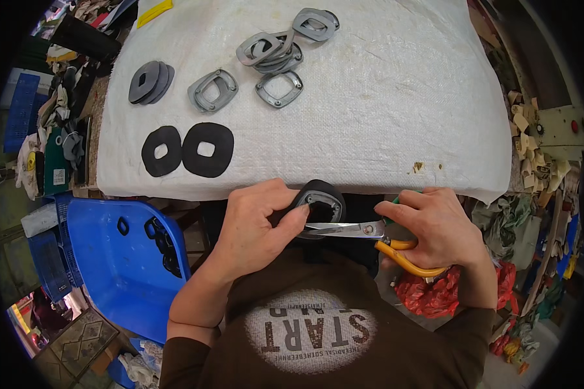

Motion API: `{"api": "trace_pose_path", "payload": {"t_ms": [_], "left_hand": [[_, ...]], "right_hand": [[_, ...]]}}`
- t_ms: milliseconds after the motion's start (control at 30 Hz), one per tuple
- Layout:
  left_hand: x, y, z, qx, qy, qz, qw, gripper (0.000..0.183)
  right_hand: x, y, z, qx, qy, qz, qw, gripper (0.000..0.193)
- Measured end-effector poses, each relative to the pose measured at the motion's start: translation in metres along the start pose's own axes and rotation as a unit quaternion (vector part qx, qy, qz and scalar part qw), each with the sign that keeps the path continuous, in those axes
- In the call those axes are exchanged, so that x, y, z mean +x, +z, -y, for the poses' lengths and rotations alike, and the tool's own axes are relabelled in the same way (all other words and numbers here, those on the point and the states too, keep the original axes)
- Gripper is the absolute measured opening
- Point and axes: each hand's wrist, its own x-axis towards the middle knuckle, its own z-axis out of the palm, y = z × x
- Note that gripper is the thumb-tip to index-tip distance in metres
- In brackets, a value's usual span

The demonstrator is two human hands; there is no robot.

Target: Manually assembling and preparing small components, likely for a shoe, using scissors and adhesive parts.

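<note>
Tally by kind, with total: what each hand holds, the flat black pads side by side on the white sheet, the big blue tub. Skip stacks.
Scissors, in the right hand: 1
Black-edged grey piece, in the left hand: 1
Flat black pads: 2
Blue tub: 1
Total: 5

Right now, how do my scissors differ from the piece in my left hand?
The scissors are long and narrow; the piece is a rounded ring. The scissors have silver blades and a yellow-orange handle; the piece is black and grey. Both are held: the scissors by your right hand, the piece by your left hand.
</note>
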Motion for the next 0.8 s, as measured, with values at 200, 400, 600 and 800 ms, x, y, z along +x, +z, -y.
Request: {"api": "trace_pose_path", "payload": {"t_ms": [200, 400, 600, 800], "left_hand": [[-0.0022, 0.0014, 0.0030, -0.016, -0.014, 0.006, 1.000, 0.011], [-0.0014, 0.0019, 0.0008, -0.023, -0.020, 0.011, 0.999, 0.011], [-0.0004, 0.0012, 0.0011, -0.014, -0.017, 0.032, 0.999, 0.011], [-0.0001, 0.0032, 0.0057, -0.041, -0.024, 0.031, 0.998, 0.011]], "right_hand": [[-0.0002, 0.0022, -0.0011, 0.008, -0.006, -0.010, 1.000, 0.058], [-0.0017, 0.0003, -0.0017, 0.006, 0.008, 0.015, 1.000, 0.060], [-0.0047, 0.0021, -0.0042, -0.002, -0.004, 0.011, 1.000, 0.059], [-0.0055, 0.0026, -0.0077, 0.007, -0.034, -0.004, 0.999, 0.055]]}}
